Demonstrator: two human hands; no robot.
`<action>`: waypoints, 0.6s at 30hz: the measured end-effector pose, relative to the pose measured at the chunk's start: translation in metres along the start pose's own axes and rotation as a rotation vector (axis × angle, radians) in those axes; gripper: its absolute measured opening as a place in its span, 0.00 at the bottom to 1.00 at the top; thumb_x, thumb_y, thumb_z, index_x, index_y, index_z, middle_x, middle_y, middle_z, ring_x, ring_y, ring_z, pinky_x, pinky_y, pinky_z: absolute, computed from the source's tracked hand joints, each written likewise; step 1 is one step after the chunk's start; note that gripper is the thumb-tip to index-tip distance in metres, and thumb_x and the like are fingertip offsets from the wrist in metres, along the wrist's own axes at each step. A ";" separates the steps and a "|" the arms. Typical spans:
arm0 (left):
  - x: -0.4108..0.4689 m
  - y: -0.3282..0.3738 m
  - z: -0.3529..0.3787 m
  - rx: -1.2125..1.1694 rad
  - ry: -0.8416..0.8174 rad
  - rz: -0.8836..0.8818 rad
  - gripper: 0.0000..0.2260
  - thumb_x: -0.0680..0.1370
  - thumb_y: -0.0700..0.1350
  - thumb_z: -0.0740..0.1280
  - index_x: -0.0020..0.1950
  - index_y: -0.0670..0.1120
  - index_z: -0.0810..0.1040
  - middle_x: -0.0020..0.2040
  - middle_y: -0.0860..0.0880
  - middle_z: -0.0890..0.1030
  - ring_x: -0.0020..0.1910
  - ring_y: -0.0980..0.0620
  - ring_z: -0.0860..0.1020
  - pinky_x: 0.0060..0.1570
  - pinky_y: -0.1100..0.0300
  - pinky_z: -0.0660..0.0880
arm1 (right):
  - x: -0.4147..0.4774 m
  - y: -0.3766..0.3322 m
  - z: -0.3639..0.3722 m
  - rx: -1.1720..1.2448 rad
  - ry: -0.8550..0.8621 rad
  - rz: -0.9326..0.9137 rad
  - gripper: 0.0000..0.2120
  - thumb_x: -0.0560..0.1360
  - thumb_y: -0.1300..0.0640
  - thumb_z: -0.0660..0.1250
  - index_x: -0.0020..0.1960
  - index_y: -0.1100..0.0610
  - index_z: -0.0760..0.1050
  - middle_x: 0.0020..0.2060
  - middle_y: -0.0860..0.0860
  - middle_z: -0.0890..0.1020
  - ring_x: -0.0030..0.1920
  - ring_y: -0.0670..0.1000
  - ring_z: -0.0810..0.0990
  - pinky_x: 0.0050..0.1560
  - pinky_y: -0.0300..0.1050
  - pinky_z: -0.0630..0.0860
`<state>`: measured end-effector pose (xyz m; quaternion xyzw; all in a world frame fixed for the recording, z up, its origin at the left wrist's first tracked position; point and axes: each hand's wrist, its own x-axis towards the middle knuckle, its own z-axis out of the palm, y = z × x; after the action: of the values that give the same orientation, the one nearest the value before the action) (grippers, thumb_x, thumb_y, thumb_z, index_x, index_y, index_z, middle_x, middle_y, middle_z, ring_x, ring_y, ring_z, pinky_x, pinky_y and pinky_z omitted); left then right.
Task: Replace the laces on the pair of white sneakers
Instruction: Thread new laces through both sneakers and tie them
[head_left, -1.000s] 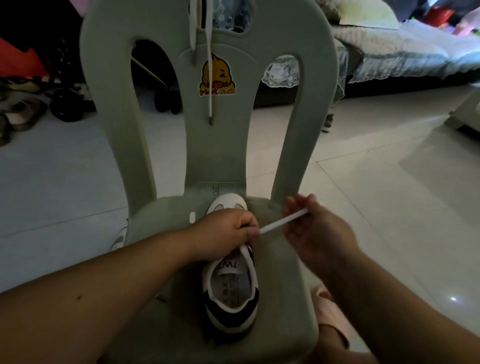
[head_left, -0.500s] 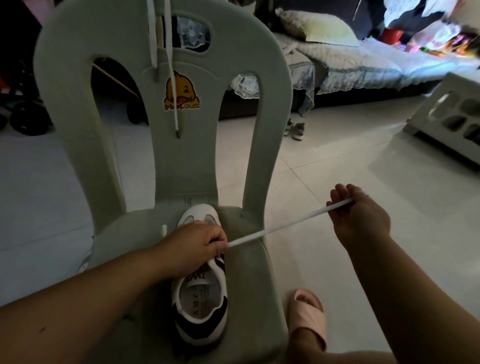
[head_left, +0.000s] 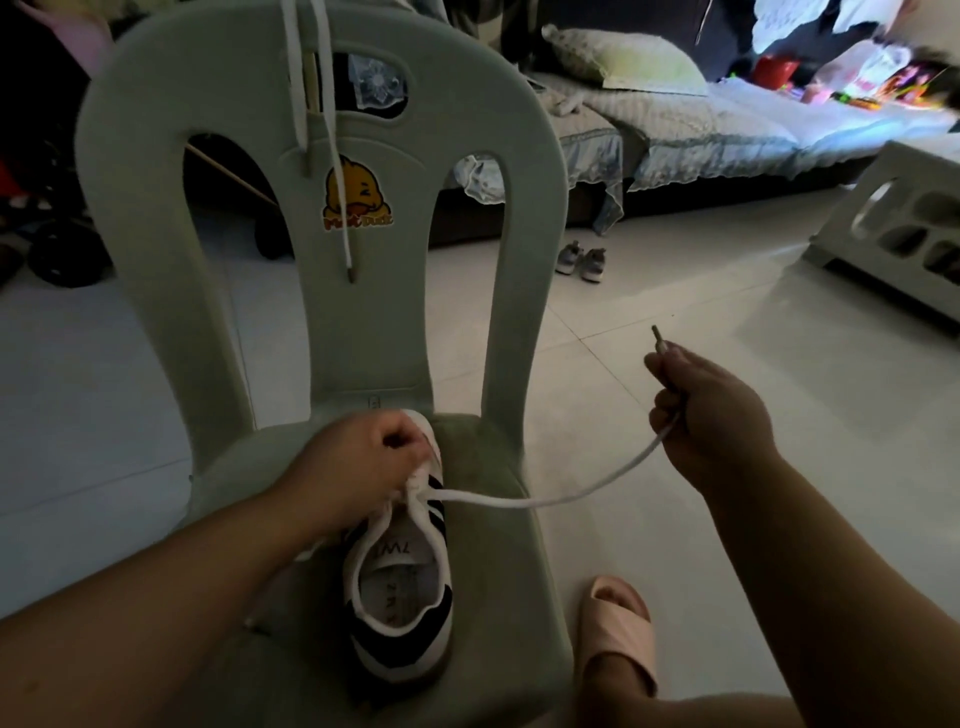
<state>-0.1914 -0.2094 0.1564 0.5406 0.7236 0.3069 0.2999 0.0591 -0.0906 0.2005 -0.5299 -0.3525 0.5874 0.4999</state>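
Observation:
A white sneaker (head_left: 400, 582) with dark stripes lies on the seat of a pale green plastic chair (head_left: 483, 545), toe toward the backrest. My left hand (head_left: 363, 462) grips the front of the shoe at the eyelets, fingers curled over it. A white lace (head_left: 561, 499) runs slack from the eyelets out to the right. My right hand (head_left: 711, 415) holds the lace near its end, the dark tip sticking up above my fingers. Another white lace (head_left: 322, 119) hangs over the top of the chair's backrest.
The chair's tall backrest (head_left: 363, 312) with a duck sticker stands just behind the shoe. A pink slipper (head_left: 618, 634) is on the tiled floor at the chair's right. A small pair of shoes (head_left: 579, 260) lies farther back, with a bed (head_left: 727, 124) behind and a white crate (head_left: 893, 223) at right.
My right hand drew the lace out to the right, first taut, then went slack; it now holds near the tip. My left hand stayed on the shoe's front.

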 end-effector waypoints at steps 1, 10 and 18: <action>0.001 0.000 -0.008 0.017 0.048 -0.028 0.04 0.77 0.49 0.67 0.43 0.52 0.79 0.39 0.54 0.81 0.39 0.56 0.79 0.38 0.60 0.73 | -0.004 -0.001 0.003 -0.038 -0.054 -0.005 0.05 0.78 0.60 0.64 0.51 0.58 0.78 0.39 0.52 0.83 0.30 0.43 0.73 0.31 0.36 0.72; -0.031 -0.018 -0.018 0.319 -0.212 -0.203 0.14 0.67 0.60 0.74 0.40 0.51 0.78 0.36 0.53 0.79 0.36 0.58 0.76 0.36 0.62 0.73 | -0.072 0.037 0.080 -0.886 -0.590 -0.050 0.03 0.74 0.56 0.69 0.42 0.52 0.81 0.27 0.42 0.78 0.27 0.39 0.74 0.27 0.31 0.66; -0.038 -0.032 -0.005 0.223 0.009 -0.159 0.09 0.73 0.57 0.68 0.44 0.53 0.80 0.40 0.55 0.80 0.40 0.58 0.78 0.41 0.61 0.75 | -0.085 0.082 0.119 -1.164 -0.656 -0.164 0.09 0.75 0.58 0.65 0.47 0.54 0.84 0.45 0.49 0.84 0.46 0.47 0.81 0.50 0.41 0.77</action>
<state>-0.2051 -0.2543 0.1391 0.5101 0.7952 0.2023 0.2579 -0.0796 -0.1791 0.1686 -0.4786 -0.7843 0.3924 0.0428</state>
